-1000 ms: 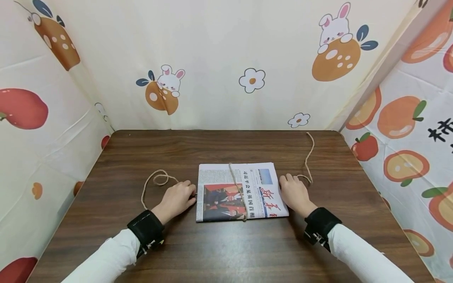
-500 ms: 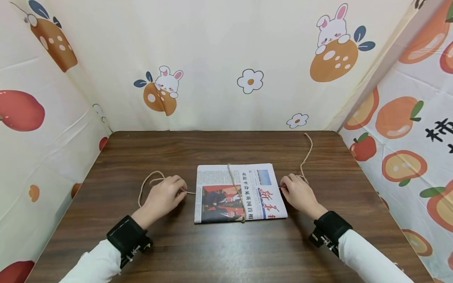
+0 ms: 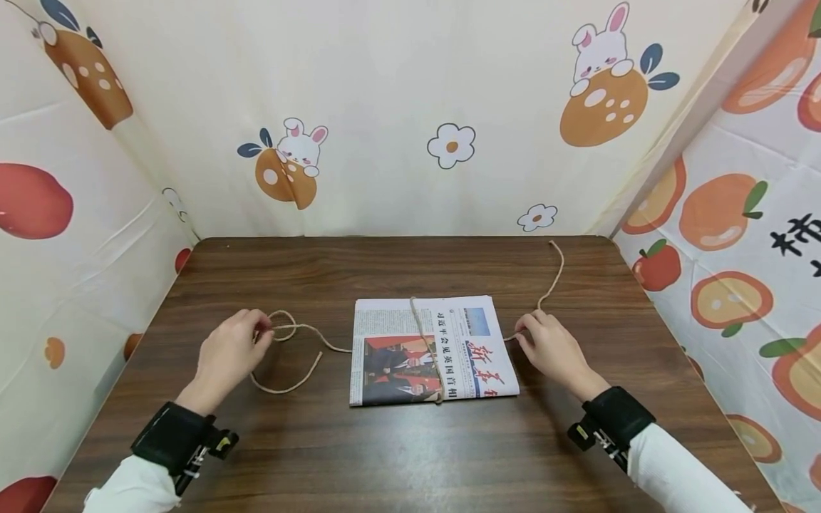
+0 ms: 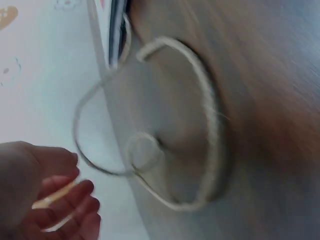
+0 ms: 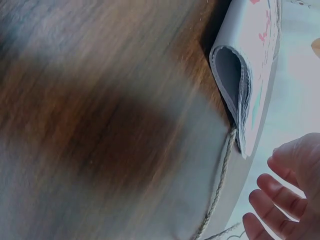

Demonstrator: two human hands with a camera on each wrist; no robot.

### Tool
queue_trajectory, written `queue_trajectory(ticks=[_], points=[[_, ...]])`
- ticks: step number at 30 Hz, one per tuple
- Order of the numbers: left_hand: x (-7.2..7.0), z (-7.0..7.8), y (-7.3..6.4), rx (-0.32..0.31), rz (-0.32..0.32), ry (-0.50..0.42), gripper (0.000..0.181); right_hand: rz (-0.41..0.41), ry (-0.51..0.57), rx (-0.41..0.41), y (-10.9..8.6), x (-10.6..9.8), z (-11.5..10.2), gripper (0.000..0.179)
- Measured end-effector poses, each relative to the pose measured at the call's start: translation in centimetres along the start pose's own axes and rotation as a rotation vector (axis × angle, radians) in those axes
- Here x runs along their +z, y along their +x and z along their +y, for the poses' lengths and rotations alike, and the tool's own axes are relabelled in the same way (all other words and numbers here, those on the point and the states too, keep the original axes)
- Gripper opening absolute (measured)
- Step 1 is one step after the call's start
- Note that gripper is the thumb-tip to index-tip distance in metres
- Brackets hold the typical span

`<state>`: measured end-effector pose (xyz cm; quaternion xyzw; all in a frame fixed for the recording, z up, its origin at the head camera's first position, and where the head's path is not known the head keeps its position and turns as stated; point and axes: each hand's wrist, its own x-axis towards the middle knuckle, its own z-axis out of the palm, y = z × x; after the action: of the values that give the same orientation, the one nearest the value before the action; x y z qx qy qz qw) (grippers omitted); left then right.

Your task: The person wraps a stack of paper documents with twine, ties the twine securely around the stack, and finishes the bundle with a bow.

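A folded newspaper (image 3: 468, 349) lies on the table, with twine (image 3: 423, 335) crossing its top from back to front. On its left the twine (image 3: 327, 342) leaves from under the paper, makes a small loop and curves round to a free end. My left hand (image 3: 227, 356) hovers beside that loop, fingers loosely bent; in the left wrist view the fingers (image 4: 75, 205) stand apart from the twine. At the right side, my right hand (image 3: 554, 349) is by the other length of twine (image 5: 217, 190). Its thumb and fingers (image 5: 275, 195) are spread, with nothing between them.
The brown wooden table (image 3: 410, 463) has a back edge against a cream curtain (image 3: 385, 107) printed with rabbits and flowers. Fruit-patterned cloth (image 3: 725, 285) hangs at the right side, with another cloth (image 3: 77, 299) at the left.
My left hand has moved left, away from the newspaper's edge, uncovering the loop and free end of twine. The right hand has shifted slightly right. The newspaper has stayed in place.
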<state>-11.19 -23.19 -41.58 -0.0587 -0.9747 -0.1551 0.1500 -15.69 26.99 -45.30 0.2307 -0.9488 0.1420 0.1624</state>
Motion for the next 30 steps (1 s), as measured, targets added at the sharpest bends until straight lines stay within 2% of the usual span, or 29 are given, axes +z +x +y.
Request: queue_trajectory(ticks=[5,8,11,13,18,22,26,30], points=[[-0.3,-1.8,-0.8,-0.201,-0.220,0.039,0.028,0.008,-0.003,0.015,-0.1,-0.2,0.3,0.012],[-0.5,-2.5,-1.1,-0.299,-0.365,0.041,0.031,0.008,0.006,0.005,0.0,-0.1,0.2,0.012],[-0.5,-2.8,-1.4,-0.362,-0.471,0.040,0.029,0.009,0.017,-0.003,0.0,0.0,0.1,0.011],[-0.5,-2.9,-1.5,-0.385,-0.511,0.036,0.028,0.012,0.018,-0.005,-0.1,0.1,0.1,0.011],[-0.3,-3.1,-1.4,-0.415,-0.547,0.031,0.025,0.013,0.018,-0.004,-0.2,0.1,0.1,0.010],[-0.1,-3.3,-1.3,-0.402,-0.541,0.022,0.021,0.004,0.018,-0.002,-0.2,0.2,0.1,0.009],[0.0,-3.3,-1.2,-0.363,-0.492,0.007,0.017,-0.001,0.019,0.007,-0.1,0.1,0.1,0.010],[0.1,-3.2,-0.7,-0.322,-0.399,0.007,0.014,0.001,0.021,0.002,0.0,0.1,0.1,0.010]])
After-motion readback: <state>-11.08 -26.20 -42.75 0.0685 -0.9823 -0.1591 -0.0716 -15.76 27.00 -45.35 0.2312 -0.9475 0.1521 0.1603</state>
